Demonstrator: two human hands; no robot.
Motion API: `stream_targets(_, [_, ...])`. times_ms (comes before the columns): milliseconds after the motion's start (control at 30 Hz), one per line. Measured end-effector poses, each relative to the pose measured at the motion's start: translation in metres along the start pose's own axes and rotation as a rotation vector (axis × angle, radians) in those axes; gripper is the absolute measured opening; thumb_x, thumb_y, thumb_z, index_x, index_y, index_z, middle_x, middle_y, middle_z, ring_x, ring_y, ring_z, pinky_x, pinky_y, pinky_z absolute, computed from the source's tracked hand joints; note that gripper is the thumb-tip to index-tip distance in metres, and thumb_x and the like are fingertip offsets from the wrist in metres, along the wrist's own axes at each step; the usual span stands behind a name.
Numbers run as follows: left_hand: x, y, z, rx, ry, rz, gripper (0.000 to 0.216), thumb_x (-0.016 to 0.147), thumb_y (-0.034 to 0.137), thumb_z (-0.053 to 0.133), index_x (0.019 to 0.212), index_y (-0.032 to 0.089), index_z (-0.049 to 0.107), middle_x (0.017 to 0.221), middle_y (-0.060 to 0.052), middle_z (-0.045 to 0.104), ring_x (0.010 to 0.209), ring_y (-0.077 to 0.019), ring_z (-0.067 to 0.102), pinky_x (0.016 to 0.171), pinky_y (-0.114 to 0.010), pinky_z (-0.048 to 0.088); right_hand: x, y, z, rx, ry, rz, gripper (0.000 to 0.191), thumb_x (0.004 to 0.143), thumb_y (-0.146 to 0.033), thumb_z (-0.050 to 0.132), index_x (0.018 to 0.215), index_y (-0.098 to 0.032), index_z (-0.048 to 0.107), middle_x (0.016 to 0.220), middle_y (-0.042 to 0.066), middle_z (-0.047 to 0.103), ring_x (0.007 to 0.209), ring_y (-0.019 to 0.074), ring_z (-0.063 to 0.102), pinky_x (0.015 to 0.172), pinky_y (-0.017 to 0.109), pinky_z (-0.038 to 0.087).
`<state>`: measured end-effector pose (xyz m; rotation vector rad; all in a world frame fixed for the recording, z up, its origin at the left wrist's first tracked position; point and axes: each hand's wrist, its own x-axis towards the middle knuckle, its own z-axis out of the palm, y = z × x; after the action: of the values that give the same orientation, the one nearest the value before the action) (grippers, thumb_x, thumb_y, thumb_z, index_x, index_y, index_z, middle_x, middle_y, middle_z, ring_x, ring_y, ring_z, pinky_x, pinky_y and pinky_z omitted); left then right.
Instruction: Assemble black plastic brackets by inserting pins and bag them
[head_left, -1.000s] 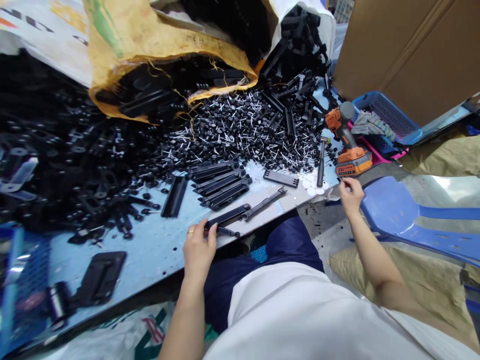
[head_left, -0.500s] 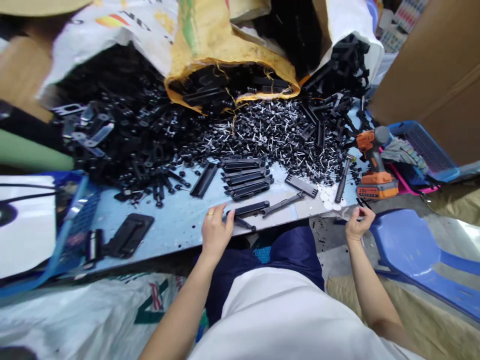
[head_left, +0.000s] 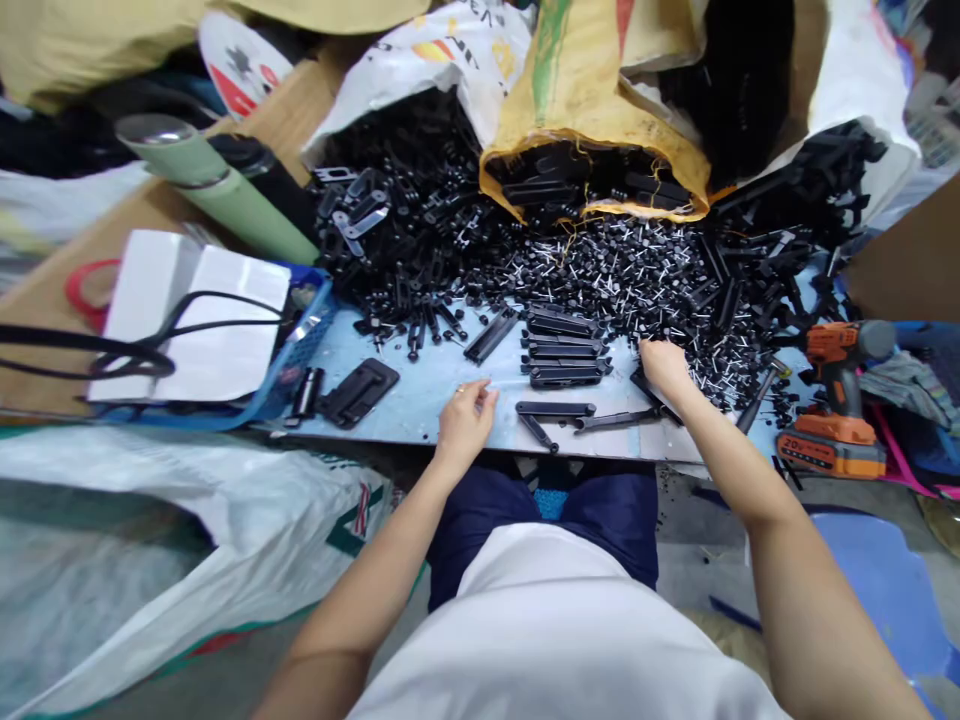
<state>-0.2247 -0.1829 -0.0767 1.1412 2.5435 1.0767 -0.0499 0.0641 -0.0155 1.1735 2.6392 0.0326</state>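
My left hand rests at the front edge of the pale blue table, fingers curled in, a ring on one finger. Whether it holds anything is unclear. Just to its right lie a black plastic bar and a thin black lever piece. My right hand reaches over the table to the near edge of a heap of black-and-white pins, beside a stack of black bars. I see its back only; its fingertips are hidden.
A yellow sack spills black parts at the back. An orange drill and a hammer lie at the right. At the left sit a blue basket, a white box, a green cylinder and a black latch plate.
My right hand has moved from the table's right corner near the drill to the pin heap. My left hand has come off the black bar. The view has swung left.
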Motion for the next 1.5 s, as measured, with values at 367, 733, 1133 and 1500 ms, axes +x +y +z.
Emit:
stream_targets(367, [-0.038, 0.067, 0.01, 0.32, -0.506, -0.217, 0.034, 0.087, 0.044, 0.044, 0.081, 0.018, 0.065, 0.081, -0.008, 0.069, 0.081, -0.0222, 0.065, 0.065, -0.027, 0.042, -0.029, -0.088, 0.027, 0.859, 0.258, -0.536, 0.018, 0.081, -0.034, 0.054, 0.087, -0.018, 0.06, 0.076, 0.002, 0.065, 0.064, 0.0114, 0.061, 0.062, 0.023, 0.052])
stream_targets(733, [-0.036, 0.067, 0.014, 0.32, -0.517, -0.219, 0.035, 0.087, 0.041, 0.043, 0.093, 0.015, 0.066, 0.088, -0.013, 0.069, 0.084, -0.0268, 0.066, 0.071, -0.033, 0.047, -0.028, -0.121, 0.068, 0.58, 0.47, -0.938, 0.025, 0.092, -0.026, 0.041, 0.098, -0.019, 0.064, 0.105, 0.01, 0.066, 0.098, 0.017, 0.062, 0.085, 0.033, 0.053])
stream_targets(1133, [-0.035, 0.066, 0.018, 0.349, -0.49, -0.168, 0.034, 0.086, 0.035, 0.041, 0.088, 0.016, 0.069, 0.084, -0.011, 0.07, 0.081, -0.0248, 0.066, 0.07, -0.032, 0.049, -0.052, -0.113, 0.06, 0.353, 0.26, -0.774, 0.041, 0.094, -0.039, 0.034, 0.125, -0.021, 0.053, 0.124, 0.009, 0.057, 0.107, 0.0201, 0.055, 0.088, 0.036, 0.047])
stream_targets(1500, [-0.009, 0.031, 0.029, 0.352, -0.182, 0.881, 0.036, 0.09, 0.032, 0.041, 0.116, 0.013, 0.055, 0.114, -0.014, 0.061, 0.104, -0.0231, 0.056, 0.084, -0.033, 0.042, -0.069, -0.035, 0.053, 0.198, 0.384, -0.632, 0.056, 0.086, -0.06, 0.037, 0.112, -0.017, 0.059, 0.118, 0.015, 0.057, 0.103, 0.0248, 0.054, 0.081, 0.036, 0.043])
